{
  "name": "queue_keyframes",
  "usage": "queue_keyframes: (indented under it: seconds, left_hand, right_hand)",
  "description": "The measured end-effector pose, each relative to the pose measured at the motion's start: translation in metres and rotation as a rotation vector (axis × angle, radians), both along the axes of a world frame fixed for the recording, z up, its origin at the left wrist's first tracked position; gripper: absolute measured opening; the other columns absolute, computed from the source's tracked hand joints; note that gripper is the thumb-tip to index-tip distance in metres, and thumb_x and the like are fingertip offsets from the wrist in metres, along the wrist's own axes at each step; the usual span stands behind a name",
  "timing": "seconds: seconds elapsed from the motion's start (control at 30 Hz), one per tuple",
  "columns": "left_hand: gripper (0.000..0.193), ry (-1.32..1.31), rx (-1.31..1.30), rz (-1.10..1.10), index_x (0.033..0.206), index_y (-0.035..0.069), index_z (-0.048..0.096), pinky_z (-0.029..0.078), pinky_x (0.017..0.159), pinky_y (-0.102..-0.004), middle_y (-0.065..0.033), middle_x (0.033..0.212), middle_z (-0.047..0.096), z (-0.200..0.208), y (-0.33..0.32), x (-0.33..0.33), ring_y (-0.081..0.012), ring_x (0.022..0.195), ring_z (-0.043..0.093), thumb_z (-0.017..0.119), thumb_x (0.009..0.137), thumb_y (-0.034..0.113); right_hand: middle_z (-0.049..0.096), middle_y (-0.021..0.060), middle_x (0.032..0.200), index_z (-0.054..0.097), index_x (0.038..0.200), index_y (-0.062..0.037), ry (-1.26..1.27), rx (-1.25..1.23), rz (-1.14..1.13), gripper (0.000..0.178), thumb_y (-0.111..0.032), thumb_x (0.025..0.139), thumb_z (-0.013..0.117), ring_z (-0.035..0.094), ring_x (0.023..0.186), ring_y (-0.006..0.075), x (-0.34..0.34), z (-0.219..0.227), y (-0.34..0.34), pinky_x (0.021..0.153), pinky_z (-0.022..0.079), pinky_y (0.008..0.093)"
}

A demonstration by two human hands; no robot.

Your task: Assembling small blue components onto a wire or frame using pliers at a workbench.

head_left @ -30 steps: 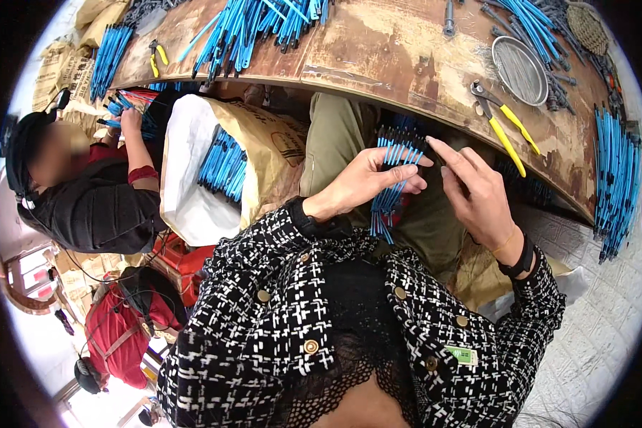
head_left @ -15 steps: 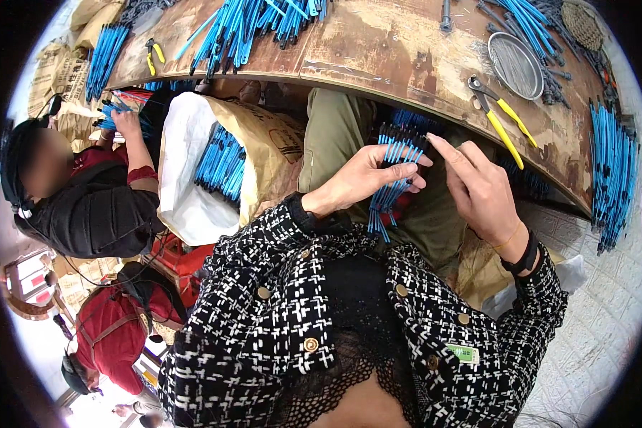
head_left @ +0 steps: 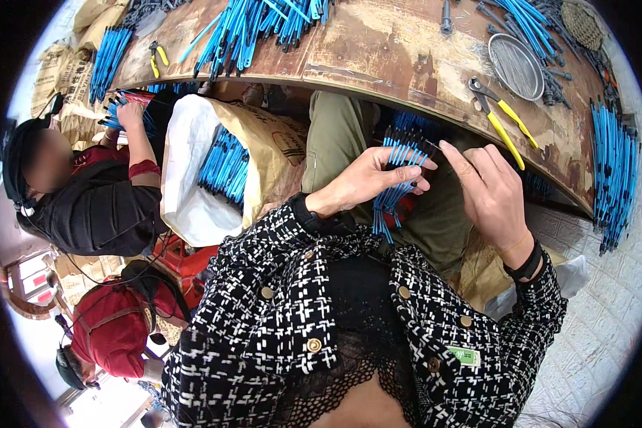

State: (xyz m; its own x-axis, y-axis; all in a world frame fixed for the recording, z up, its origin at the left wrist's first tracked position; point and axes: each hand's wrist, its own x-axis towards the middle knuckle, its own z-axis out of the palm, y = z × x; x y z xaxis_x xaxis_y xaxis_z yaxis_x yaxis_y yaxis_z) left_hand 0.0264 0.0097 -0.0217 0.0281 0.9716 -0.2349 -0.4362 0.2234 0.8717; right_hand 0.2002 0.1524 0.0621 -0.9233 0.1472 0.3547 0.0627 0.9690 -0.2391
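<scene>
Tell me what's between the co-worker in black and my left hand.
In the head view, an open sack of blue sticks, then an olive trouser leg.

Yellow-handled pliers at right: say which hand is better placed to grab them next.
Likely the right hand: nearer the pliers, though apparently pinching a thin wire; the left hand is farther, gripping the blue rod bundle.

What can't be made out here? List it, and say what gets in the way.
All in the head view:
Left hand: parts of its fingers, hidden by the bundle of blue strips it holds.
Thin piece by the right hand: too small to identify; that hand's own fingers hide any grip.
Paper bag: its depths, hidden by its wall and upper strips.
Blue pile on the table: cut off by the upper edge.
</scene>
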Motion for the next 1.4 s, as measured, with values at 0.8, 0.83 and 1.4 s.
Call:
queue_keyframes:
  seconds: [0.8, 0.83, 1.4]
  left_hand:
    - [0.029, -0.048, -0.007, -0.048, 0.126, 0.004, 0.063, 0.054, 0.083, -0.0264, -0.0072, 0.102, 0.072, 0.007, 0.008, 0.009, -0.0112, 0.092, 0.067, 0.056, 0.102, 0.019]
    - [0.029, -0.064, -0.009, -0.053, 0.126, 0.004, 0.062, 0.054, 0.083, -0.0266, -0.0075, 0.102, 0.072, 0.007, 0.008, 0.01, -0.0113, 0.092, 0.067, 0.056, 0.102, 0.018]
    - [0.03, -0.073, 0.039, -0.099, 0.127, 0.001, 0.06, 0.054, 0.089, -0.0291, -0.0096, 0.107, 0.071, 0.011, 0.005, 0.008, -0.0144, 0.099, 0.067, 0.055, 0.102, 0.016]
  right_hand:
    - [0.058, 0.0128, 0.091, 0.068, 0.115, -0.0017, 0.192, 0.047, -0.038, 0.038, 0.009, 0.079, 0.066, 0.058, 0.077, 0.0271, 0.005, -0.014, -0.002, 0.067, 0.049, 0.0352]
    - [0.058, 0.0128, 0.091, 0.067, 0.116, -0.0014, 0.217, -0.046, -0.045, 0.038, 0.009, 0.079, 0.066, 0.057, 0.077, 0.0271, 0.004, -0.018, -0.002, 0.067, 0.049, 0.035]
    - [0.057, 0.0124, 0.092, 0.067, 0.113, -0.0015, 0.228, -0.158, -0.06, 0.041, 0.006, 0.073, 0.063, 0.056, 0.081, 0.028, 0.0, -0.014, -0.009, 0.069, 0.049, 0.036]
